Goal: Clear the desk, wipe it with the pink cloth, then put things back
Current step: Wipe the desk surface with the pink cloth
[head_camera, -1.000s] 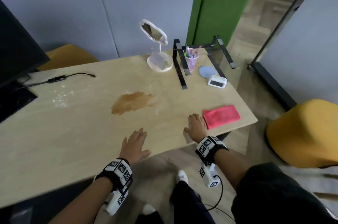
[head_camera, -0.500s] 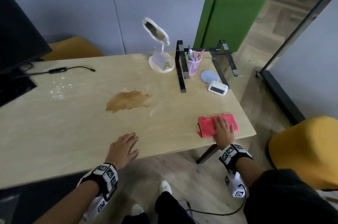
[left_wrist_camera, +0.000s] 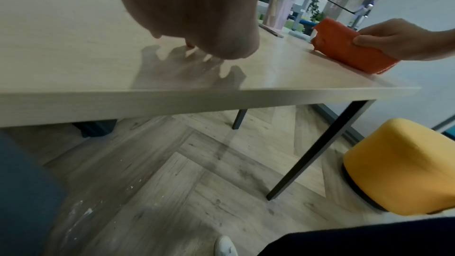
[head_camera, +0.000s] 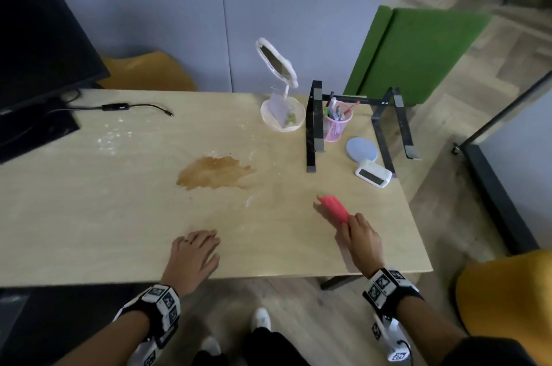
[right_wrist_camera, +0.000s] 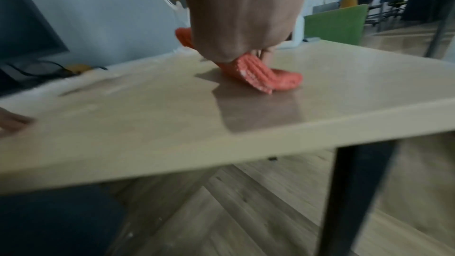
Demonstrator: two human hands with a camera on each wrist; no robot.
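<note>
My right hand grips the folded pink cloth, which tilts up from the wooden desk near its front right; the cloth shows orange-red in the left wrist view, with the thumb on top, and its lower end touches the desk in the right wrist view. My left hand rests flat on the desk near the front edge, fingers spread. A brown spill lies mid-desk, left of the cloth. White crumbs are scattered at the back left.
At the back right stand a white mirror on a dish, a pink pen cup, a black laptop stand, a blue disc and a white clock. A monitor and cable are at left. Yellow stool right.
My right hand moved from the desk's front edge onto the cloth, gripped it and lifted it leftwards, so it now tilts up. The left hand has barely moved.
</note>
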